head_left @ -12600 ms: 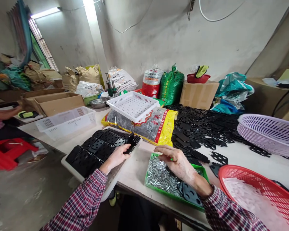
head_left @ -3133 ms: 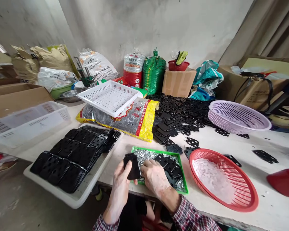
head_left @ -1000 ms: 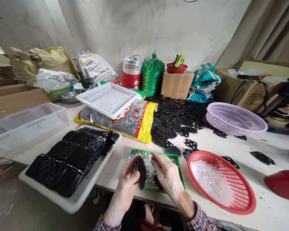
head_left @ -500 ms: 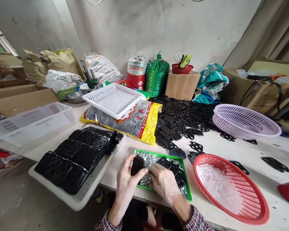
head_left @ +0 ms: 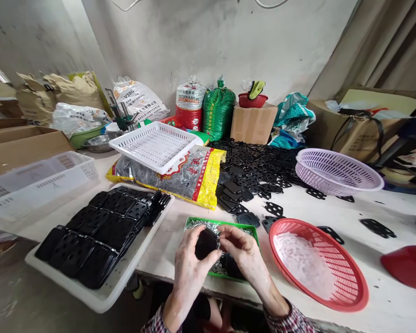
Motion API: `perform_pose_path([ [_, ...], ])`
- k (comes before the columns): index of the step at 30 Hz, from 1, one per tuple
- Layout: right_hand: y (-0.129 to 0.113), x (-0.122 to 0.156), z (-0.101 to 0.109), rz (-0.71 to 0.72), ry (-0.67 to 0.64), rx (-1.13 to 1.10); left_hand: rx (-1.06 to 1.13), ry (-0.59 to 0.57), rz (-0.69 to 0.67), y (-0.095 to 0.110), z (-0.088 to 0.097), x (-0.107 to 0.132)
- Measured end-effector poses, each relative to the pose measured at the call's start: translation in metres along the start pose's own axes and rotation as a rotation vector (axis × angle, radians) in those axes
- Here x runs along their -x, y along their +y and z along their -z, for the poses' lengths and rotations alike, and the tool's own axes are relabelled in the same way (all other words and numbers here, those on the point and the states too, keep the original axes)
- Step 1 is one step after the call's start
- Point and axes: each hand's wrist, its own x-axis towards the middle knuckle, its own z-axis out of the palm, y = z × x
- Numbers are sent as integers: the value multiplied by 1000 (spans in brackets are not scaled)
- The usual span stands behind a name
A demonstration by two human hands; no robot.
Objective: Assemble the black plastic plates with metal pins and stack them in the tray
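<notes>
My left hand (head_left: 191, 261) and my right hand (head_left: 241, 252) meet above the green tray (head_left: 222, 222), both gripping a small black perforated plate (head_left: 206, 243) by its edges. Silver screws (head_left: 203, 225) fill the tray under my hands, and another black plate lies partly hidden among them. To my left, a white tray (head_left: 100, 296) carries rows of black perforated plates (head_left: 100, 226). Some of these stand stacked on edge at its right end.
A red basket (head_left: 350, 282) holding white pieces sits to my right, and a lilac basket (head_left: 339, 173) lies beyond it. Loose black plates (head_left: 253, 162) are heaped behind a yellow sack (head_left: 208, 178). A white basket (head_left: 156, 148) rests on that sack.
The black plate has turned from edge-on to face-on between my hands, which have drawn closer together. The view has shifted slightly from side to side.
</notes>
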Motion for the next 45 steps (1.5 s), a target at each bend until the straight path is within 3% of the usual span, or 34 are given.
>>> perform_pose_path([
  [4, 1, 3, 4, 129, 18, 157, -21, -19, -34, -1, -4, 0],
  [10, -1, 4, 7, 73, 52, 202, -202, 30, -191, 2, -6, 1],
  [14, -6, 8, 7, 209, 96, 440, -351, 68, -308, 4, -7, 5],
  [19, -13, 10, 3, 406, 120, 751, -402, 86, -338, 3, -8, 6],
  [22, -15, 9, 0, 459, 81, 828, -397, 85, -342, 2, -7, 5],
  [27, -16, 7, -5, 413, 88, 782, -281, 85, -254, 4, -3, 4],
  [33, -29, 0, -6, 224, 4, 535, 125, 12, 30, 9, 5, 2],
  [38, -35, 1, -7, 163, -30, 443, 377, -88, 276, 13, 10, 0],
  [41, -33, 2, -8, 172, -29, 441, 399, -101, 273, 13, 10, 0],
  [45, -28, 3, -6, 226, -29, 534, 257, -40, 116, 8, 5, 4],
])
